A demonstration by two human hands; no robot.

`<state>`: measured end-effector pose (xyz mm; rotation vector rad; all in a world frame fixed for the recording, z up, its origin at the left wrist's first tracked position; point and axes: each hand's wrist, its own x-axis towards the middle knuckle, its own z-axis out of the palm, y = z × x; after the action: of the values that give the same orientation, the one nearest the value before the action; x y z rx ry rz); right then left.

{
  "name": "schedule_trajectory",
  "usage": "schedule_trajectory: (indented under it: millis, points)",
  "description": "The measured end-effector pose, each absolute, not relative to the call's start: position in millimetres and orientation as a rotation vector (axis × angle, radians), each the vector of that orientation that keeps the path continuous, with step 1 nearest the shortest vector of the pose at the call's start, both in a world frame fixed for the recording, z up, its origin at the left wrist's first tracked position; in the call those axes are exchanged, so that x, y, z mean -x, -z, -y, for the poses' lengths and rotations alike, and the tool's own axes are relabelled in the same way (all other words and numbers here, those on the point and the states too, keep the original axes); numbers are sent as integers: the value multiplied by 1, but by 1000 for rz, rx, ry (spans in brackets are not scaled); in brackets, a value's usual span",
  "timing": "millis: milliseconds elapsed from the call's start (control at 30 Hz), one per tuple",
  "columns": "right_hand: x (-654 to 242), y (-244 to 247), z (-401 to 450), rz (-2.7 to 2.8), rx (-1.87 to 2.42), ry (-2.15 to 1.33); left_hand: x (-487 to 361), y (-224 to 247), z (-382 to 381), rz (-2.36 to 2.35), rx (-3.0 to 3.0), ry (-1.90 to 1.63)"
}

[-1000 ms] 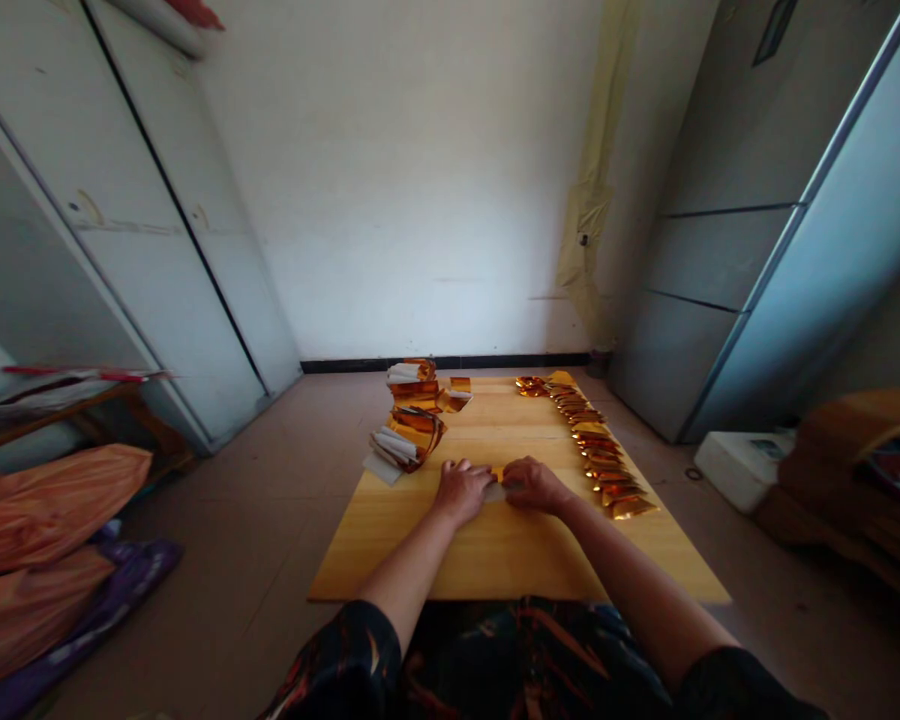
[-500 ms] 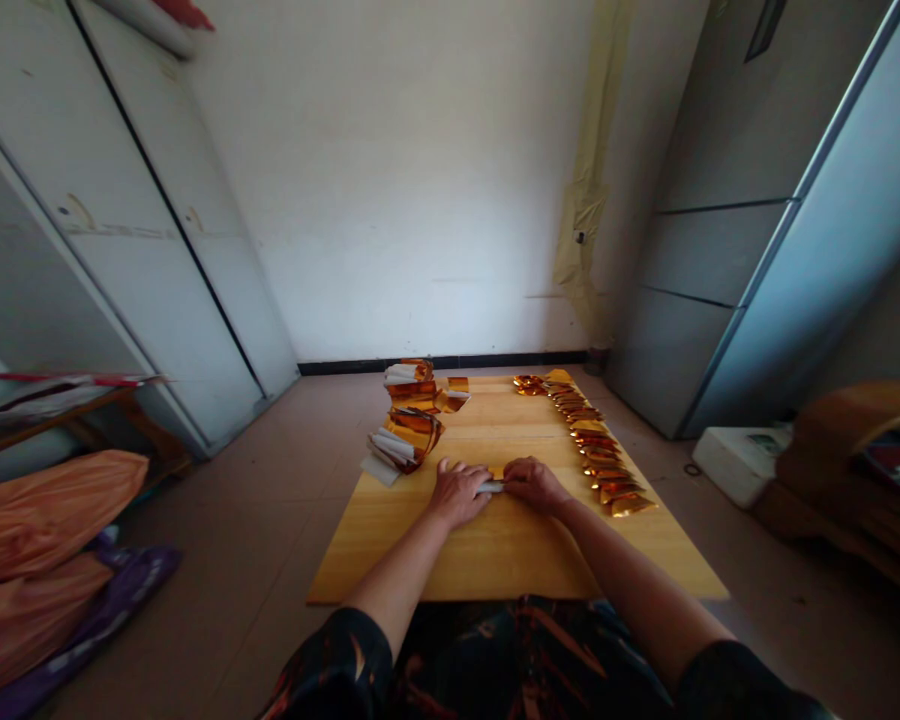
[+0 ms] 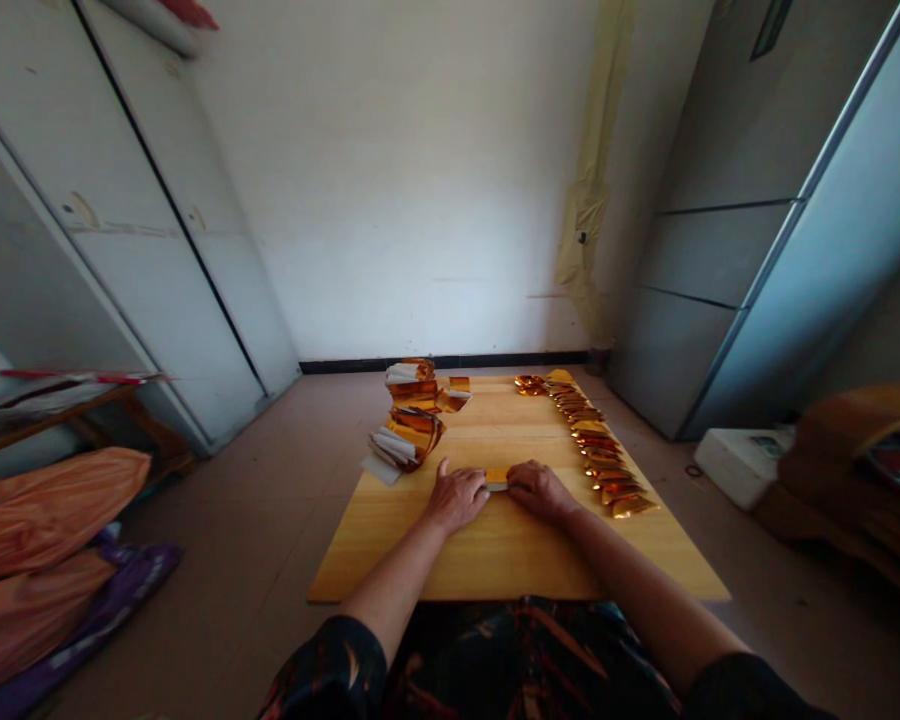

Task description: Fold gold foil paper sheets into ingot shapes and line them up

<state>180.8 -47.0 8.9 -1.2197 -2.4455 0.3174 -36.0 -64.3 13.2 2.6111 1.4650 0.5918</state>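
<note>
head cam: worn on the head, above the table's (image 3: 510,560) near edge | faces forward and down, toward the wall (image 3: 420,200) | left hand (image 3: 457,497) and right hand (image 3: 541,490) close, low-centre | wall farther, nearly square-on | wide: cupboard (image 3: 135,230) at left, fridge (image 3: 727,230) at right

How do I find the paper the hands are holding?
Look for the wooden tabletop below the white wall. Near its middle are the left hand and right hand. The small gold and grey paper is between them, the only one touched, unlike the bunches at left and shiny row at right.
</note>
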Motion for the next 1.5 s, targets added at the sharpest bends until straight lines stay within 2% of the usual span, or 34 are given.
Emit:
schedule_trajectory:
  millis: [367,567,800,1233,1500]
  points:
    - [-164,-16,40,2348,1605,-190,34,-6,50,-1538,-2465,-693]
    - [-160,-20,42,2367,1678,-88,31,-6,48,-1642,-2376,-688]
    - [-164,-12,39,2328,1568,-97,32,-5,48,-1615,-2408,-708]
    - [-189,9,40,2264,1073,-276,32,-9,55,-1559,-2529,-637]
    - [-186,5,51,2332,942,-99,35,-8,52,-1448,-2675,-604]
